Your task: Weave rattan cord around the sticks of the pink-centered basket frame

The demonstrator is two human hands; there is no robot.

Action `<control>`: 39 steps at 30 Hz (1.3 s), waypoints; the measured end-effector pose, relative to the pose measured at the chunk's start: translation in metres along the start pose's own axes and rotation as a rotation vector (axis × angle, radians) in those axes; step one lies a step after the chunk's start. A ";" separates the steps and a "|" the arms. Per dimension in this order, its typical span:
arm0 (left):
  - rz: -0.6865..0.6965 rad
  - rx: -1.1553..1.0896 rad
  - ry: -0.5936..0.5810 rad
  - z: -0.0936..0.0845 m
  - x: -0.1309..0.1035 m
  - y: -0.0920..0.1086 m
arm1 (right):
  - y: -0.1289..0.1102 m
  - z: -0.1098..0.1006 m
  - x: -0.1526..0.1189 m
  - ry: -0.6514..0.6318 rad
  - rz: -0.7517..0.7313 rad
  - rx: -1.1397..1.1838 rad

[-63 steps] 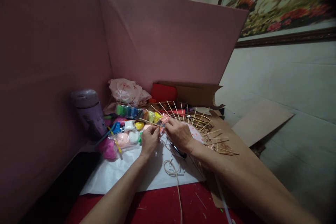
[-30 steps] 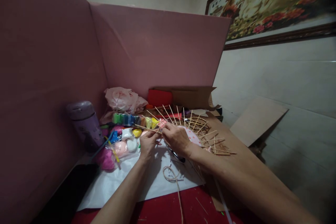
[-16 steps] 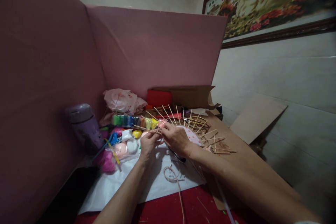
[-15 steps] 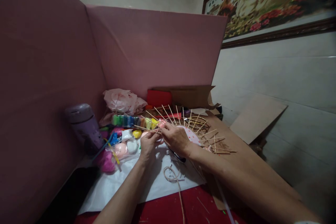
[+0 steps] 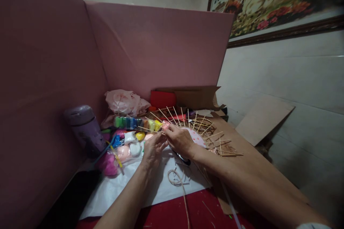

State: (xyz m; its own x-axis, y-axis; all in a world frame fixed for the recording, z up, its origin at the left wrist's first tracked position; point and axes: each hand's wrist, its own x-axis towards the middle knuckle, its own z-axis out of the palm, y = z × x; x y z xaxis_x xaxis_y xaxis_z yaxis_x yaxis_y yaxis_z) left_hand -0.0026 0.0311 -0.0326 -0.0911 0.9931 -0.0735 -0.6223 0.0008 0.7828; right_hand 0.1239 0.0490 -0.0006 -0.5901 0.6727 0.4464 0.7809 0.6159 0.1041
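Your left hand (image 5: 153, 147), right hand (image 5: 179, 139) close together by thin wooden sticks (image 5: 182, 114); can't tell what's pinched. Hard tug could snap sticks.

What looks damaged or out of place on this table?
The brown cardboard at the back has a ragged, torn-looking right edge. Small scraps litter the white sheet. On the right, some sticks cross untidily, while those at the back fan out more evenly.

Left hand (image 5: 153, 147) and right hand (image 5: 179, 140) close together, fanned sticks (image 5: 182, 114), spotted disc (image 5: 198, 137), looped cord (image 5: 184, 195)
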 end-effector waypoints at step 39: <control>0.052 0.188 0.123 -0.004 0.007 -0.002 | 0.002 -0.004 0.033 -0.201 0.013 -0.038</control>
State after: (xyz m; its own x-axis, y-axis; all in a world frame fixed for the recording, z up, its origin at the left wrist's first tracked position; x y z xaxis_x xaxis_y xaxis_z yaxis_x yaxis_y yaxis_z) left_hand -0.0052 0.0378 -0.0370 -0.2210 0.9706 -0.0958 -0.4596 -0.0170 0.8880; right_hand 0.1074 0.0710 0.0177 -0.6063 0.7510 0.2615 0.7934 0.5935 0.1352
